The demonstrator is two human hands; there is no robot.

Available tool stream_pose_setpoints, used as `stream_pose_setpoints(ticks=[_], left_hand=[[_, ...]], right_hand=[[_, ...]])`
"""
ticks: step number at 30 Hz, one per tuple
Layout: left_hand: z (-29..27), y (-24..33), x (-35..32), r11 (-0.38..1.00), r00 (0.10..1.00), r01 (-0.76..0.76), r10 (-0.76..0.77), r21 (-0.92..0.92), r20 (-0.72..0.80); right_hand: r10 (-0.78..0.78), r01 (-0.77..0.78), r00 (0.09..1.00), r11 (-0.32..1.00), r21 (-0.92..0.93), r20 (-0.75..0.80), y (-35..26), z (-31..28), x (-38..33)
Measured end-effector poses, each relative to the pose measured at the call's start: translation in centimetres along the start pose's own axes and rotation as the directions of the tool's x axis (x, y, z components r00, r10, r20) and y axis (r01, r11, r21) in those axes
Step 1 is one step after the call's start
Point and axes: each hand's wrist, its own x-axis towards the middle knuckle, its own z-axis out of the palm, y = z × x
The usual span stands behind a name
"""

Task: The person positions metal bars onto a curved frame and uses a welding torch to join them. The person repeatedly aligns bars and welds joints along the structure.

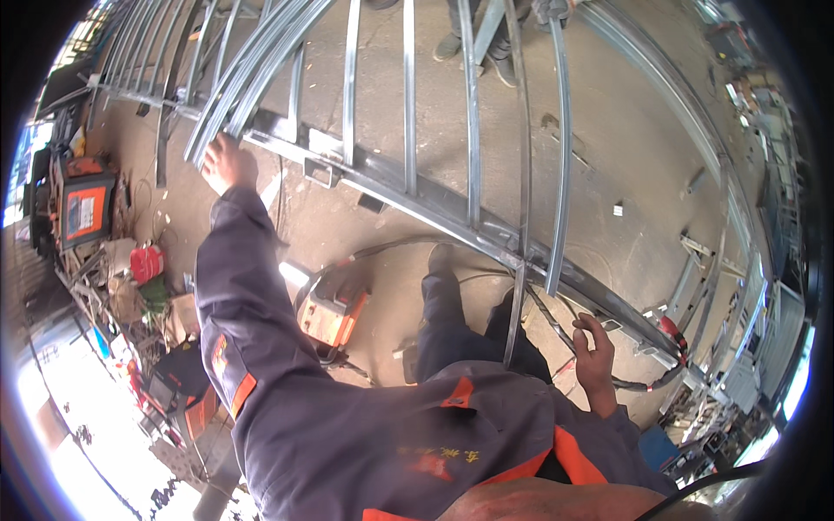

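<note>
Steel gate frame [452,213] spanned mid-frame; left hand [228,162] clamped its bundled bars [252,78] upper left for steadying, right hand [593,352] hung half-curled, gripping nothing.

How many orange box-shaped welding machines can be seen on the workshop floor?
2: one orange box-shaped welding machine beside the person's legs, another at far left against the clutter. Others may be hidden there.

Steel gate bars [473,113] blocking ahead, open gaps between
</note>
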Motion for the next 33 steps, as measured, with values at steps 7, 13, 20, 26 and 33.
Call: stream_pose_setpoints(ticks=[7,13,20,26,33], left_hand=[[-1.7,0.3,0.7,0.978,0.934,0.0,0.074,-0.207,0.349],[-5.0,0.8,-6.8,0.447,0.616,0.553,0.349,-0.703,0.706],[-15.0,-3.6,-22.1,0.148,0.436,0.805,0.509,-0.575,0.742],[-21.6,-1.7,-38.3,-0.098,0.466,0.863,0.531,-0.495,0.707],[-25.6,5.3,-50.3,0.017,0.522,0.832,0.317,-0.555,0.792]], right_hand=[[-0.056,0.055,0.998,0.997,-0.048,-0.014,-2.4,1.7,0.9],[-0.232,0.232,0.973,0.972,-0.044,0.002,-6.1,2.8,2.6],[-0.377,0.335,0.91,0.913,0.232,0.172,-12.1,6.5,4.0],[-0.346,0.046,0.753,0.877,0.479,0.56,-18.0,15.5,4.1],[-0.267,0.165,0.813,0.958,0.237,0.516,-15.6,18.0,0.8]])
